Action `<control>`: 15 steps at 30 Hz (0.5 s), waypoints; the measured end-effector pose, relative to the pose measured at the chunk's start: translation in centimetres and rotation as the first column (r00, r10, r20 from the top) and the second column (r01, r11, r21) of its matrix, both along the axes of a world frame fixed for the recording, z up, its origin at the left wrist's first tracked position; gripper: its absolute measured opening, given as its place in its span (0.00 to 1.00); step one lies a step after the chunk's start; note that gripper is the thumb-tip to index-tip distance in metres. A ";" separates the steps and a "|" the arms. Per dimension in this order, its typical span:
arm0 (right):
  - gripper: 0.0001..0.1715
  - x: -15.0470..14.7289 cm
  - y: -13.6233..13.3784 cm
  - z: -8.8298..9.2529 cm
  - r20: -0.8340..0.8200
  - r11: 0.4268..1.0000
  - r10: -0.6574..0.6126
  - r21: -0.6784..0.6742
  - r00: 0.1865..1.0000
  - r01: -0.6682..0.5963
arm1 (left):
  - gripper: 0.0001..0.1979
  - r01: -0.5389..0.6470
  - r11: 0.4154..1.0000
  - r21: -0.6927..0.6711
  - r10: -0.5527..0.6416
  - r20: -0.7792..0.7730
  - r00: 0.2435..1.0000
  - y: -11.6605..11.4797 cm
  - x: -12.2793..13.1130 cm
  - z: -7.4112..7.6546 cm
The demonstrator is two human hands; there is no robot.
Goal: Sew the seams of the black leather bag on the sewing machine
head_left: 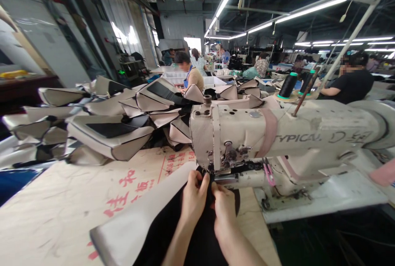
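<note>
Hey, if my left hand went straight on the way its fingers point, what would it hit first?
Probably the presser foot under the sewing machine head; the left hand pinches black fabric just short of it, though depth is unclear.

The table (pixel 354 194), partly topped with red-lettered board (pixel 61 208), carries a sewing machine (pixel 293 138). Left of the machine lie piled covers (pixel 108 126); in front of it, fabric (pixel 132 225).

The black cloth piece (pixel 157 233) has a wide, pale grey band along its left side. It lies flat on the table (pixel 55 216). It runs from the near edge up to the sewing machine (pixel 277 142), and its top end is bunched by the needle.
</note>
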State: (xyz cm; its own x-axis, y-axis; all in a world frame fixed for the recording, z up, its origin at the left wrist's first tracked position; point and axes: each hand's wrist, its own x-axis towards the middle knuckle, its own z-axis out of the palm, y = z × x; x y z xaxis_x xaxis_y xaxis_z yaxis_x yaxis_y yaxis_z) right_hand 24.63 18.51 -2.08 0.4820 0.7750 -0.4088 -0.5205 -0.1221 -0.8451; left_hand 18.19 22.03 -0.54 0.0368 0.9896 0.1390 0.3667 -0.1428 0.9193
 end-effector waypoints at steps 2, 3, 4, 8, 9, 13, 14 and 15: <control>0.18 0.0 -0.2 0.0 -0.002 1.000 0.008 0.001 1.000 -0.008 | 0.14 0.000 1.000 0.003 0.000 -0.024 1.000 0.0 -0.1 -0.1; 0.18 0.0 -0.2 0.0 0.001 1.000 0.010 0.003 1.000 -0.010 | 0.14 -0.002 1.000 0.007 0.002 -0.035 0.999 0.1 -0.2 -0.2; 0.17 0.0 -0.3 0.0 0.005 1.000 0.010 0.007 1.000 -0.010 | 0.14 -0.002 1.000 0.011 0.003 -0.043 0.999 0.1 -0.2 -0.3; 0.16 0.1 -0.4 0.0 0.012 0.999 0.010 0.033 1.000 -0.010 | 0.12 0.015 0.999 0.039 -0.014 -0.034 0.999 0.3 -0.3 -0.6; 0.16 0.2 -0.4 0.0 0.011 0.999 0.011 0.035 1.000 -0.011 | 0.12 0.017 0.999 0.039 -0.016 -0.028 0.999 0.3 -0.3 -0.7; 0.15 0.3 -0.2 -0.1 0.005 0.999 0.021 0.033 1.000 -0.021 | 0.12 -0.003 1.000 0.015 0.004 -0.037 0.999 0.2 -0.1 -0.4; 0.15 0.3 -0.2 -0.1 0.002 0.999 0.022 0.030 1.000 -0.022 | 0.12 -0.010 1.000 0.010 0.011 -0.046 0.999 0.2 -0.1 -0.3; 0.15 0.3 -0.2 -0.2 -0.001 0.999 0.022 0.027 1.000 -0.022 | 0.12 -0.014 1.000 0.005 0.014 -0.055 0.998 0.1 0.0 -0.2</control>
